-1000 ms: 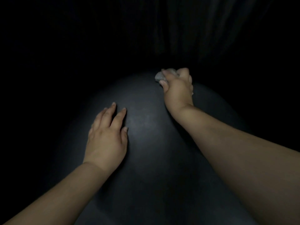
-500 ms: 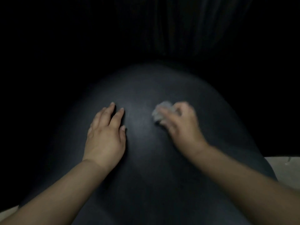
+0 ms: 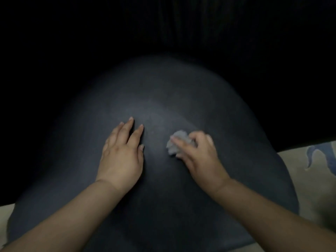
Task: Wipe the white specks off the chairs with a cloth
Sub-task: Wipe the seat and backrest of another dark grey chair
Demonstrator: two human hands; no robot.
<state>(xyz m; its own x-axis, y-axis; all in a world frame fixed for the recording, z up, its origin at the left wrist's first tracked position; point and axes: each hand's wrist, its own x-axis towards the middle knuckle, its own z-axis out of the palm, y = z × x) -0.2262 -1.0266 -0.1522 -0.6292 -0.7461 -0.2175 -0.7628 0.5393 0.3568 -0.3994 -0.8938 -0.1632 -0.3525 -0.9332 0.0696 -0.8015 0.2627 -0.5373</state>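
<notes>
On the rounded, dark, matte chair seat [image 3: 163,88] we see both hands. Our right hand [image 3: 200,157] has its grip curled round a crumpled, pale grey cloth [image 3: 175,142], the wad bulging out past the fingertips and touching the smooth seat. Just left of that grip, apart from the cloth, our left hand [image 3: 121,157] lies flat, fingers straight. Right of the grip, beyond the seat's edge, lies pale floor [image 3: 309,179] with a blue pattern.

The upper frame is black; nothing there can be made out. The right hand [image 3: 198,153] is blurred, covering part of the cloth [image 3: 175,143].
</notes>
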